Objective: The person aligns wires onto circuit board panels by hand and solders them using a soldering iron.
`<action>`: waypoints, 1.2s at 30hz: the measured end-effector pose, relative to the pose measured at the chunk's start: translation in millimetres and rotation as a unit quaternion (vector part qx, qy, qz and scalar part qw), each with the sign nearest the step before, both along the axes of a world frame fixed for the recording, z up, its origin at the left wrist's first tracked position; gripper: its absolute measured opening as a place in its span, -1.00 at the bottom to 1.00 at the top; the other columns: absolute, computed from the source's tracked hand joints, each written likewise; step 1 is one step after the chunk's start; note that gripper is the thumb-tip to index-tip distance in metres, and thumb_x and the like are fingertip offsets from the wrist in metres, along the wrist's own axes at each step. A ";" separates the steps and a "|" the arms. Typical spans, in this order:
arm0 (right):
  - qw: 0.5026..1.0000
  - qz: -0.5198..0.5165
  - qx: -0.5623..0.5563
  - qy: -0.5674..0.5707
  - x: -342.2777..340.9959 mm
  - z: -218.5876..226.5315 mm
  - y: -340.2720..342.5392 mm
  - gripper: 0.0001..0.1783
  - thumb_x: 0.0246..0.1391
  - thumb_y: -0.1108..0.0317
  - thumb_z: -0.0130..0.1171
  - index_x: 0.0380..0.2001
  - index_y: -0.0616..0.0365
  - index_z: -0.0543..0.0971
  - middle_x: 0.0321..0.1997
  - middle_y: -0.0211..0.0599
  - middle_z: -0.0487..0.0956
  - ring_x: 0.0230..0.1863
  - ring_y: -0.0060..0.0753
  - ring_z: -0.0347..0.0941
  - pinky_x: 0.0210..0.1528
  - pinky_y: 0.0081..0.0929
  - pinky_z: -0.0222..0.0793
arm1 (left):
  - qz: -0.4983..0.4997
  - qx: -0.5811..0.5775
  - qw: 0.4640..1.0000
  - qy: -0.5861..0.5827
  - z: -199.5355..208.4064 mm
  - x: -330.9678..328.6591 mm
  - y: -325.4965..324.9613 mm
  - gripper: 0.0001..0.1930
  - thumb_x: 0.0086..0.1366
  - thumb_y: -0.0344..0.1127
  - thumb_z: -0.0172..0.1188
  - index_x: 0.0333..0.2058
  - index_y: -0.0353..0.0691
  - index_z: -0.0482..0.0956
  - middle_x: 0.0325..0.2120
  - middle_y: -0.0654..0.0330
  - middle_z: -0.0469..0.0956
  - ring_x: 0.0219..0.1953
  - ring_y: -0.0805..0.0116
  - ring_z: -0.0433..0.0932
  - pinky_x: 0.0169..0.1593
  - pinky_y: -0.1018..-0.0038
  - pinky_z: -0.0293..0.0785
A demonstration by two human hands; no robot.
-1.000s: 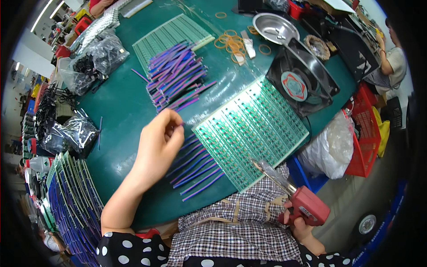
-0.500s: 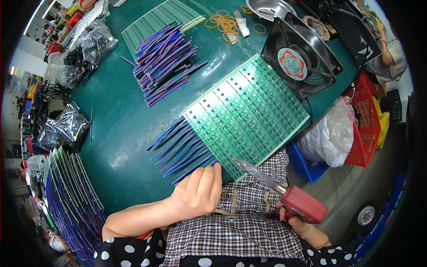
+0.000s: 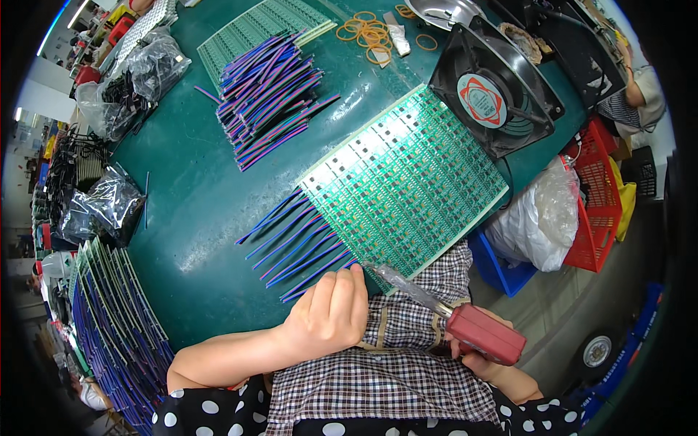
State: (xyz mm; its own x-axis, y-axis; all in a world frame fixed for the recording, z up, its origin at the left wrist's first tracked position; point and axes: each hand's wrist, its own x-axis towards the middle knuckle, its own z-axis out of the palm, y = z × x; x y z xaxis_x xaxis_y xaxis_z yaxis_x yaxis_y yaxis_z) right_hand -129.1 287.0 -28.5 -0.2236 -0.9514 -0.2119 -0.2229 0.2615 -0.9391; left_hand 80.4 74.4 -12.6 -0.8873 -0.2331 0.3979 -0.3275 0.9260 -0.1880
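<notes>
A panel of green circuit boards [image 3: 407,185] lies at an angle on the table near me. Several blue and pink wires [image 3: 291,243] stick out from its left edge. My left hand [image 3: 329,309] is closed in a pinch at the panel's lower left edge, on a wire whose end the fingers hide. In my right hand [image 3: 472,356] is a red soldering gun [image 3: 486,334], gripped by its handle, most of which is out of sight. Its tip points up and left, close to my left fingertips at the panel edge.
A heap of cut wires [image 3: 269,94] lies on more green panels [image 3: 254,33] at the back. A black fan [image 3: 498,94] stands beyond the panel's right side, with rubber bands [image 3: 367,30] farther back. Wired panels [image 3: 116,327] are stacked at left; blue [image 3: 502,269] and red crates [image 3: 600,211] stand right.
The soldering gun has moved left, bringing its tip from over the panel toward my left fingertips. My left hand has shifted slightly right, still pinched.
</notes>
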 end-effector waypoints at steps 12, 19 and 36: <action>0.970 0.090 -0.169 0.147 -6.0 -5.4 -13.2 -0.21 -0.20 0.08 0.48 0.00 0.43 0.46 -0.21 -0.05 0.63 -0.31 -0.16 0.64 -0.20 -0.40 0.55 | -0.010 -0.008 1.000 -0.022 2.8 -1.7 0.7 -0.84 -0.04 -0.56 0.21 -0.42 -0.51 0.58 -0.53 0.09 0.51 -0.49 0.35 0.51 -0.49 0.66 0.46; 0.996 0.005 -0.081 0.034 1.5 -1.5 -0.9 -0.24 -0.11 -0.07 0.37 -0.06 0.43 0.47 -0.30 -0.19 0.63 -0.35 -0.30 0.62 -0.27 -0.47 0.54 | -0.008 0.001 1.000 -0.022 3.2 -1.9 0.9 -0.85 -0.03 -0.56 0.22 -0.43 -0.52 0.58 -0.54 0.10 0.50 -0.49 0.35 0.51 -0.50 0.65 0.45; 0.976 0.059 -0.164 0.132 -1.9 5.4 -14.5 -0.27 -0.20 0.04 0.47 -0.08 0.42 0.50 -0.29 -0.08 0.64 -0.32 -0.18 0.64 -0.26 -0.43 0.58 | -0.007 -0.014 1.000 -0.021 1.4 -1.6 2.2 -0.84 -0.03 -0.56 0.23 -0.42 -0.52 0.58 -0.55 0.12 0.50 -0.50 0.37 0.51 -0.50 0.66 0.45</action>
State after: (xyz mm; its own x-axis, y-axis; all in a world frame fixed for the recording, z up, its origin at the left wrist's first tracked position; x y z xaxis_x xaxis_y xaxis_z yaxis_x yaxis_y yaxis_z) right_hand -131.0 272.5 -23.2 -0.1145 -0.9808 0.1578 -0.4784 -0.0848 -0.8741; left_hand 78.9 76.6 -11.3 -0.9067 -0.2101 0.3658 -0.3058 0.9246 -0.2270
